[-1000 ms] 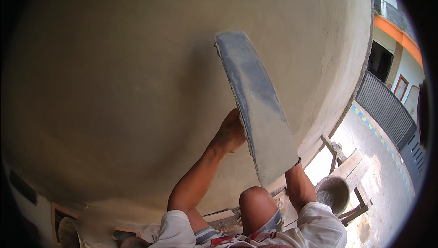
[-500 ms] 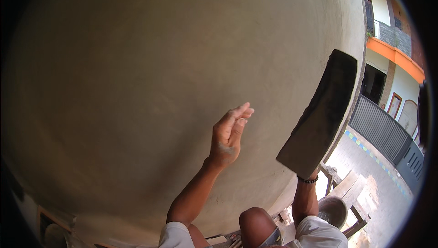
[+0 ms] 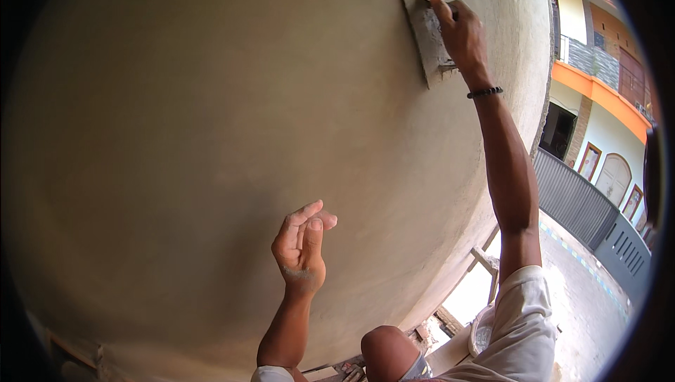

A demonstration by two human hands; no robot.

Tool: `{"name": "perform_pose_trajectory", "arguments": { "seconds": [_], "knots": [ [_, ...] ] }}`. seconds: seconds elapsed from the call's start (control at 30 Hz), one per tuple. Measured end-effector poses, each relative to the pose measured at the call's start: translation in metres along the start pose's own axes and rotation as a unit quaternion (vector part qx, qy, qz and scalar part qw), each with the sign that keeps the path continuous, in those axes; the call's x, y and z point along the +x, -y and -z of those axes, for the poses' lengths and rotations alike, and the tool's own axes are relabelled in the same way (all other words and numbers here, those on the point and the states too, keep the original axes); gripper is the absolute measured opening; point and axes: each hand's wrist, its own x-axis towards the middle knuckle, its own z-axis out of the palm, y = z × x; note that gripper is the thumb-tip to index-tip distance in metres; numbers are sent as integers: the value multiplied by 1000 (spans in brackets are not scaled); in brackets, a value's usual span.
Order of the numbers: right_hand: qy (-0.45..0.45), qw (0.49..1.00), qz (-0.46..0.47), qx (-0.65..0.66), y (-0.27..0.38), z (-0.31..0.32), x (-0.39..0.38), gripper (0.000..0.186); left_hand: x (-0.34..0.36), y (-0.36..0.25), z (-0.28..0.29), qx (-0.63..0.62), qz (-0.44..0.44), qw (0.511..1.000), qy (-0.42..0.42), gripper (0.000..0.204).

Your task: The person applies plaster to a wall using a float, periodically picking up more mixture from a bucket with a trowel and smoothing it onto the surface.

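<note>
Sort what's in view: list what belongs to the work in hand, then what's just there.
In the work:
- long flat float, gripped by the right hand
- grey-brown wall it faces
- left hand, holding nothing
- perhaps the round bucket, partly hidden by the sleeve

Just there, apparently:
- grey gate
- orange-banded building

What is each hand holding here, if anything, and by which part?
The right hand grips a flat plastering float from its back; the exact grip is hidden. The left hand holds nothing.
</note>
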Motion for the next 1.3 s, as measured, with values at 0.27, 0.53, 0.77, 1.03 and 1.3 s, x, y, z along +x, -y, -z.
{"name": "perform_pose_trajectory", "arguments": {
  "seconds": [0.27, 0.53, 0.77, 1.03, 1.3],
  "knots": [
    [-36, 993, -21, -115, -159, -9, 1, 65, -4, 10, 15, 11, 1, 1000, -4, 18],
    [11, 885, -332, 325, -194, 30, -34, 35, 4, -12, 33, 12, -85, 995, -42, 20],
    [93, 976, 69, 183, 28, -17, -128, 37, 9, -25, 32, -23, -129, 990, -48, 21],
    [246, 919, 270, 148, 64, 28, -182, 38, -3, -86, 53, 164, -278, 946, 18, 24],
    [58, 976, -72, 198, 78, 3, 129, 37, -15, -79, 165, 541, -225, 794, -160, 53]
  ]
}}
